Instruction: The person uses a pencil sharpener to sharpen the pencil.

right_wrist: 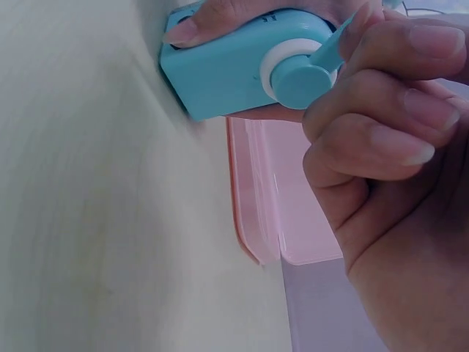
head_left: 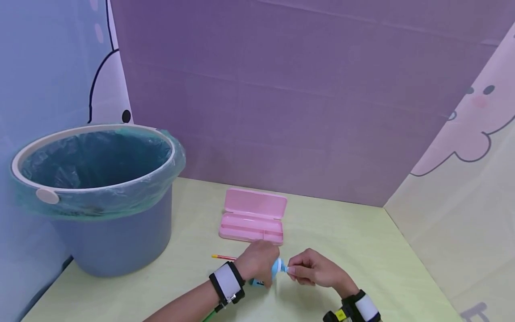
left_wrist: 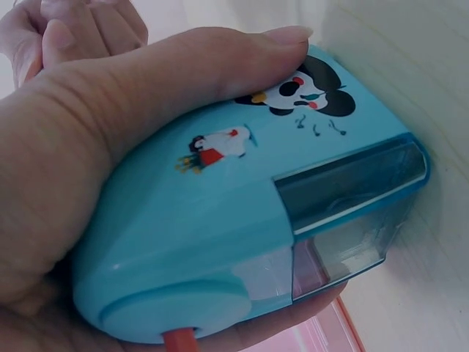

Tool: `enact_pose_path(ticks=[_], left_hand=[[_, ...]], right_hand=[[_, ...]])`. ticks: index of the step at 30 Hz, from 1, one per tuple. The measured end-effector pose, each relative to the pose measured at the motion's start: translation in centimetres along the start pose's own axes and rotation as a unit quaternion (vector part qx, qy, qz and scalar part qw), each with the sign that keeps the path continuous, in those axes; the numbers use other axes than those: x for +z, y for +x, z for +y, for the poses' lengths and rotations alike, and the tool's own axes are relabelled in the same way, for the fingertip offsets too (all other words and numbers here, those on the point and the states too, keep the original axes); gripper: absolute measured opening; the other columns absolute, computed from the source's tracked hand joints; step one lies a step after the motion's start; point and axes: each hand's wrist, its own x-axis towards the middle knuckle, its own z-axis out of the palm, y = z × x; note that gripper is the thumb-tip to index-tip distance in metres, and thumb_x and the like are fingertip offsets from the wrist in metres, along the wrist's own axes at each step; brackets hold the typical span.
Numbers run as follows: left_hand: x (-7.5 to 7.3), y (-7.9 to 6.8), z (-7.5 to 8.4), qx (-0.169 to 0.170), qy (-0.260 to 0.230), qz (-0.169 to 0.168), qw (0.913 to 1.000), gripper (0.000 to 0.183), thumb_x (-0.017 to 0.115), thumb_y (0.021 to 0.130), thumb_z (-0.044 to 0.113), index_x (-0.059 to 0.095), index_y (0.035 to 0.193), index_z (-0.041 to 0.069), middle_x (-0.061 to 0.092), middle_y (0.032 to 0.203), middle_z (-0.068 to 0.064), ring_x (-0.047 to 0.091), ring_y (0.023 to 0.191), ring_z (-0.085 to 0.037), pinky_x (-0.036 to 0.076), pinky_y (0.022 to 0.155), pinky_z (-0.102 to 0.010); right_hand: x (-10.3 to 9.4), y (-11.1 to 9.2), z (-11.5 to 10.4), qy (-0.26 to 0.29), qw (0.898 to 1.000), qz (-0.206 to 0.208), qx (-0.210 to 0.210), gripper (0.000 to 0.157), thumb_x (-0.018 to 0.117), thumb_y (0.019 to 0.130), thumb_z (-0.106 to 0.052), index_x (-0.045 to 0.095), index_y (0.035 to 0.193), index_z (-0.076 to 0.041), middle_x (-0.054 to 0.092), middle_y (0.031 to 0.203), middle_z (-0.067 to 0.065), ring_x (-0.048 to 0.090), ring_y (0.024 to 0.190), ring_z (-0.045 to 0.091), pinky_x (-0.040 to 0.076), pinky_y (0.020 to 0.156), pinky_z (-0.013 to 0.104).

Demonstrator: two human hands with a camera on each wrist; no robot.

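A light-blue crank pencil sharpener [left_wrist: 212, 213] with small cartoon prints and a clear shavings drawer [left_wrist: 352, 220] stands on the table. My left hand [head_left: 259, 261] grips its body, thumb across the printed face. From the sharpener's left end sticks out a red pencil [head_left: 223, 257] with a yellow tip end; its other end is hidden inside. On the opposite end, my right hand [head_left: 319, 270] pinches the crank handle [right_wrist: 330, 51] between thumb and fingers. Just behind the left hand lies an opened pink pencil case [head_left: 255, 203], its lid tipped back and its compartments bare.
A large blue bin [head_left: 120, 243] lined with a translucent green bag stands at the left. The pale yellow tabletop [head_left: 346, 232] meets a purple backdrop [head_left: 281, 112] behind and a printed cartoon panel [head_left: 474, 214] on the right.
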Motion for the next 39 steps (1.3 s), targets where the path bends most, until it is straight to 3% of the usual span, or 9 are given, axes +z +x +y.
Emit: enact_pose_path(ticks=[6, 15, 22, 29, 39], left_hand=[[-0.2, -0.1, 0.0, -0.007, -0.008, -0.001, 0.9999, 0.045, 0.094, 0.053, 0.029, 0.061, 0.080, 0.015, 0.052, 0.069, 0.007, 0.049, 0.063, -0.011, 0.040, 0.058, -0.023], [-0.2, -0.1, 0.0, 0.002, -0.006, 0.007, 1.0000, 0.045, 0.094, 0.054, 0.030, 0.060, 0.079, 0.014, 0.052, 0.068, 0.007, 0.049, 0.062, -0.011, 0.040, 0.057, -0.023], [-0.1, 0.1, -0.1, -0.001, -0.013, -0.001, 0.9999, 0.044, 0.094, 0.055, 0.028, 0.060, 0.080, 0.014, 0.053, 0.069, 0.007, 0.049, 0.062, -0.011, 0.040, 0.057, -0.023], [0.1, 0.1, 0.1, -0.006, -0.014, -0.013, 0.9998, 0.044, 0.094, 0.057, 0.031, 0.060, 0.081, 0.014, 0.053, 0.070, 0.007, 0.049, 0.063, -0.011, 0.040, 0.057, -0.023], [0.2, -0.2, -0.1, -0.001, -0.012, -0.004, 0.9999, 0.045, 0.094, 0.057, 0.032, 0.062, 0.083, 0.014, 0.053, 0.070, 0.007, 0.050, 0.063, -0.011, 0.042, 0.057, -0.023]], right_hand=[[-0.6, 0.4, 0.1, 0.002, 1.000, -0.005, -0.027, 0.031, 0.048, 0.103, -0.009, 0.057, 0.083, 0.012, 0.037, 0.056, 0.010, 0.033, 0.044, 0.004, 0.026, 0.039, 0.023], [-1.4, 0.7, 0.2, -0.010, 1.000, 0.007, -0.026, 0.032, 0.047, 0.103, -0.010, 0.057, 0.084, 0.014, 0.038, 0.055, 0.010, 0.034, 0.044, 0.006, 0.027, 0.042, 0.022], [-1.4, 0.7, 0.3, -0.022, 0.999, 0.018, -0.020, 0.028, 0.049, 0.103, -0.011, 0.060, 0.084, 0.006, 0.040, 0.057, 0.009, 0.035, 0.045, 0.006, 0.029, 0.042, 0.023], [-1.4, 0.5, 0.4, -0.016, 1.000, 0.011, -0.012, 0.031, 0.049, 0.103, -0.011, 0.058, 0.084, 0.013, 0.039, 0.057, 0.009, 0.035, 0.045, 0.006, 0.028, 0.041, 0.023], [-2.3, 1.3, 0.7, -0.018, 1.000, 0.022, -0.014, 0.034, 0.047, 0.104, -0.015, 0.057, 0.084, 0.010, 0.041, 0.060, 0.009, 0.037, 0.047, 0.010, 0.032, 0.044, 0.025]])
